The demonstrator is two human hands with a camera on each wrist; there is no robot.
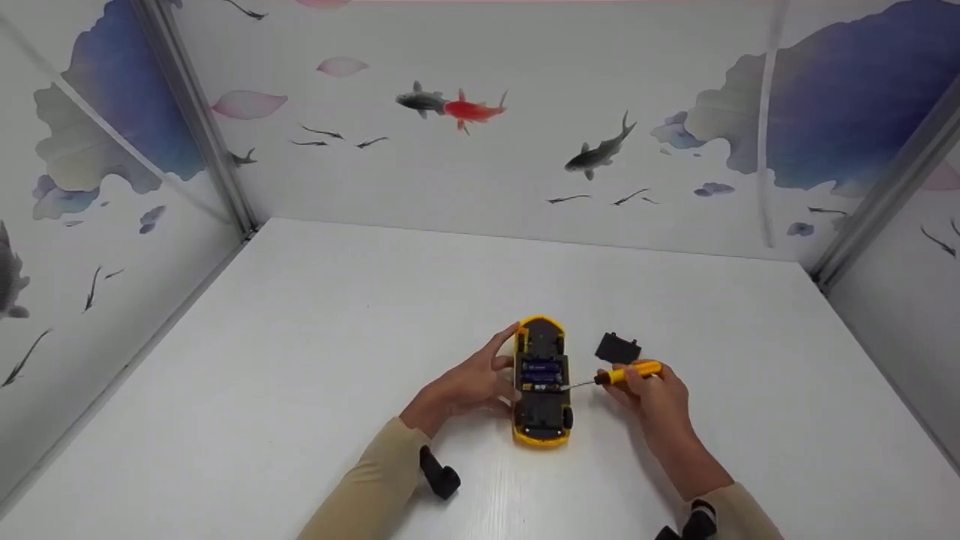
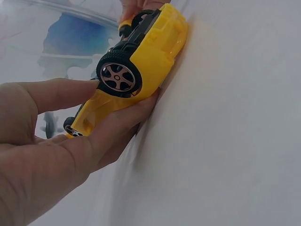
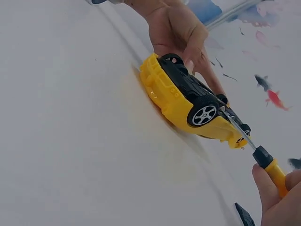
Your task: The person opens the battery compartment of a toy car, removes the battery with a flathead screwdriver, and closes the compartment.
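A yellow toy car [image 1: 543, 414] lies upside down on the white table, its black underside facing up. Its battery compartment is uncovered, with batteries [image 1: 541, 368] inside. My left hand [image 1: 471, 384] grips the car from the left side; in the left wrist view the thumb is beside a wheel [image 2: 118, 77] and the fingers lie along the yellow body. My right hand [image 1: 661, 401] holds a screwdriver [image 1: 634, 372] by its yellow handle. The metal shaft [image 3: 241, 132] points left, its tip at the right edge of the compartment, near the lowest battery.
A black battery cover [image 1: 618, 348] lies on the table [image 1: 360, 315] just beyond my right hand. White panels [image 1: 480, 180] printed with fish and leaves enclose the table at the back and sides, with grey metal posts [image 1: 199, 120] at the corners.
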